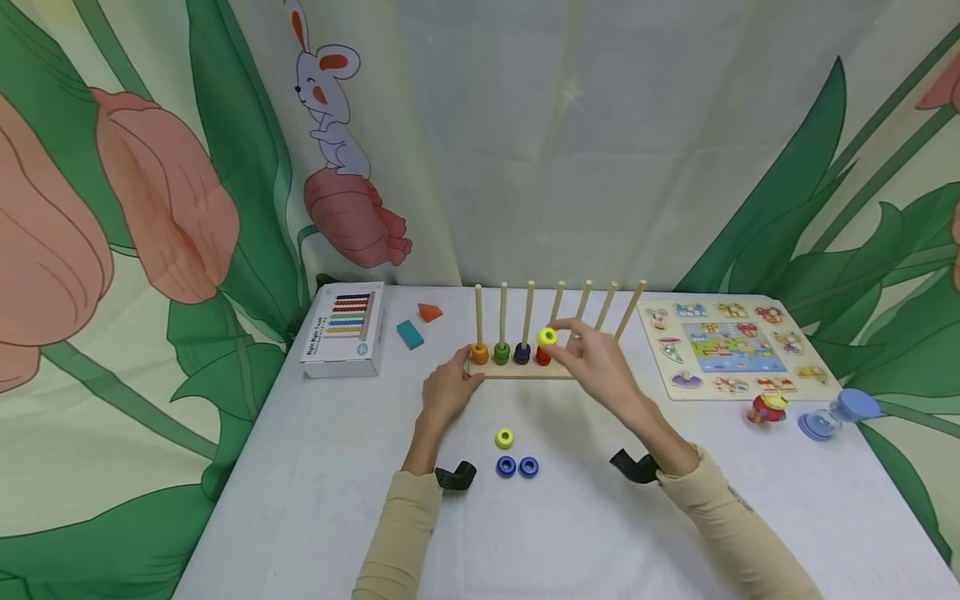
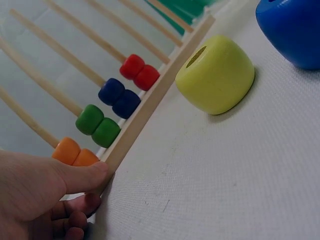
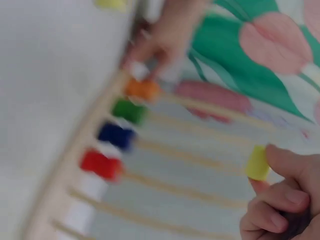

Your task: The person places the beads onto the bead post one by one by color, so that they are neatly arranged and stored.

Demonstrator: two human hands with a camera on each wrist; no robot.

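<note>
A wooden peg rack (image 1: 498, 373) with upright rods stands across the table. Pairs of orange (image 2: 66, 150), green (image 2: 105, 132), dark blue (image 2: 126, 104) and red beads (image 2: 146, 77) sit at the foot of its first rods from the left. My left hand (image 1: 447, 390) grips the rack's left end, thumb on the base. Between thumb and fingertip, my right hand (image 1: 600, 367) pinches a yellow bead (image 3: 257, 163) in front of the rods, above the red pair. Something dark shows under its other curled fingers, too unclear to name. Another yellow bead (image 2: 216, 77) and two blue beads (image 1: 528, 467) lie nearer me.
Left of the rack are a white box (image 1: 342, 333), a teal block (image 1: 410, 334) and an orange piece (image 1: 430, 312). To the right lie a wooden picture puzzle (image 1: 678, 383), a small red and yellow figure (image 1: 767, 409) and a blue sand timer (image 1: 836, 414). A printed curtain hangs behind.
</note>
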